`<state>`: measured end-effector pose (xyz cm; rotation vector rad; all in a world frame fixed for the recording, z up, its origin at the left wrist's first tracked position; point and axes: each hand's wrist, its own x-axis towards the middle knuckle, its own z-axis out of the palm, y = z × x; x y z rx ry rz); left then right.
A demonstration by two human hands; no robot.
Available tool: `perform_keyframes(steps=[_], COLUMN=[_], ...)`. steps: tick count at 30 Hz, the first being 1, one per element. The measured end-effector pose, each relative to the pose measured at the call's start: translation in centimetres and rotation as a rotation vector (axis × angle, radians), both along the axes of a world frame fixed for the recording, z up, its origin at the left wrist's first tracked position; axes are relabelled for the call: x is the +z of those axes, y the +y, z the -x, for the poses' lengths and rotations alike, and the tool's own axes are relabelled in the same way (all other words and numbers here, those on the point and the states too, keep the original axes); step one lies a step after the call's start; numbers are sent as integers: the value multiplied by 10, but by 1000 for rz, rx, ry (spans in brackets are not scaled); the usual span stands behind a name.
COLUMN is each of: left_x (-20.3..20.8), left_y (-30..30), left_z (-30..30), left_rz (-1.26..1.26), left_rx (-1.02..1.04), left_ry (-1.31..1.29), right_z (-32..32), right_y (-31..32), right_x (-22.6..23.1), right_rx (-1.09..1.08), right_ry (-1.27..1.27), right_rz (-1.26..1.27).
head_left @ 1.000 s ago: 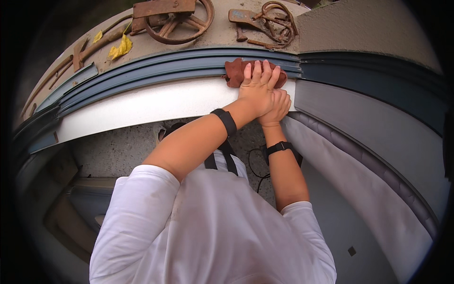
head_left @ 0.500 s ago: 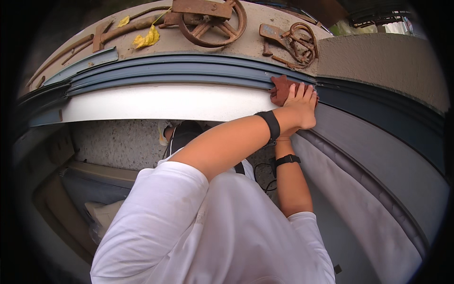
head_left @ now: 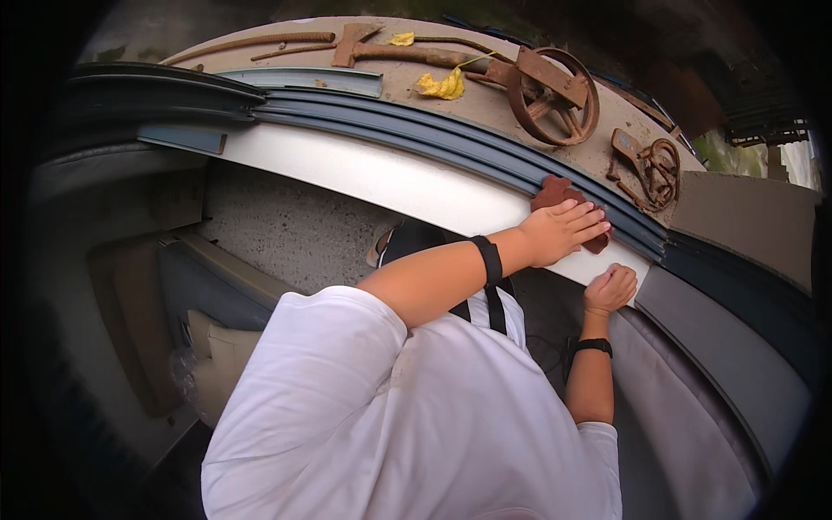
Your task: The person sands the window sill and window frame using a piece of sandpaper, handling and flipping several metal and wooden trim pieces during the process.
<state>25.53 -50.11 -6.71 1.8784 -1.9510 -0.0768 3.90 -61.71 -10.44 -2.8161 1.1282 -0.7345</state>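
A reddish-brown abrasive pad (head_left: 559, 195) is pressed flat on the smooth white panel (head_left: 373, 178) by the spread-fingered left hand (head_left: 562, 232), while the curled right hand (head_left: 610, 289) is braced on its edge.

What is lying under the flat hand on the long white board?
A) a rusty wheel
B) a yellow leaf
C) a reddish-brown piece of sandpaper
C: the left hand presses flat on the reddish-brown piece of sandpaper on the long white board.
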Motion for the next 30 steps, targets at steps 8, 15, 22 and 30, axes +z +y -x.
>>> perform_keyframes(steps=[8, 15, 22, 30], left_x=[0, -3, 1, 55], left_y=[165, 298, 360, 356], left_z=[-160, -286, -364, -352], left_rz=[35, 54, 103, 516], left_rx=[361, 620, 552, 534], left_ry=[-198, -222, 4, 1725], right_z=[-4, -14, -115, -223], right_y=[7, 25, 99, 214], right_x=[-2, -24, -3, 109], right_rx=[-61, -441, -134, 146], right_ry=[25, 99, -301, -62], right_rz=[-8, 0, -607, -811])
